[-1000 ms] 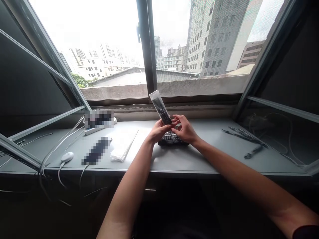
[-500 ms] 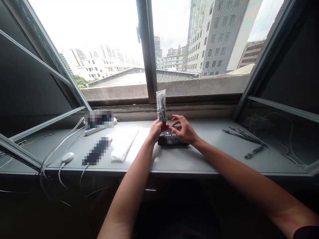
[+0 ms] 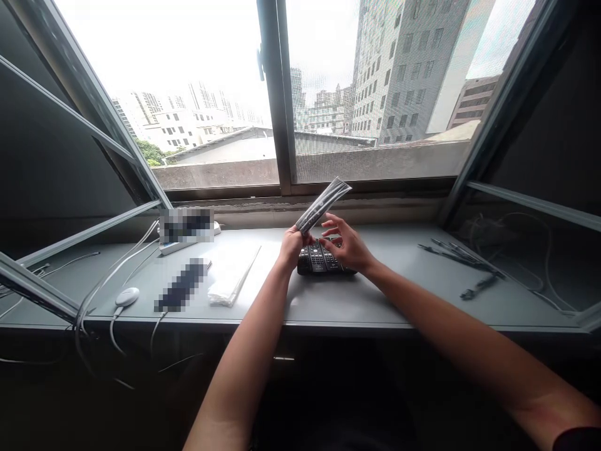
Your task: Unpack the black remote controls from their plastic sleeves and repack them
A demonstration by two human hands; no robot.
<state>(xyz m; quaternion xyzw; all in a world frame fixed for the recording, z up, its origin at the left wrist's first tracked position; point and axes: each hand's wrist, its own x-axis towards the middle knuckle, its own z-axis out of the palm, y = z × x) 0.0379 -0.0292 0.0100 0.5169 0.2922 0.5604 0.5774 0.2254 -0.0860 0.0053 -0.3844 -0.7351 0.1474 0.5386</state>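
Observation:
A dark remote in a clear plastic sleeve (image 3: pixel 320 208) is gripped at its lower end by my left hand (image 3: pixel 293 246), and its top leans to the right. My right hand (image 3: pixel 348 245) is beside it with fingers spread and curved, holding nothing that I can see. Beneath and behind both hands, several black remotes (image 3: pixel 319 260) lie side by side on the grey table (image 3: pixel 375 300). My hands partly cover them. Left of my left forearm lies a stack of flat clear sleeves (image 3: pixel 233 279).
At the left are a blurred-out dark object (image 3: pixel 183 286), a white round device (image 3: pixel 128 297) with a cable, and a white power strip (image 3: pixel 190 245). Dark cables (image 3: pixel 457 254) lie at the right. Metal frame bars flank the table, with a window behind.
The sleeved remote has tilted from upright to leaning right in my left hand. My right hand has stayed nearly in place, fingers still spread.

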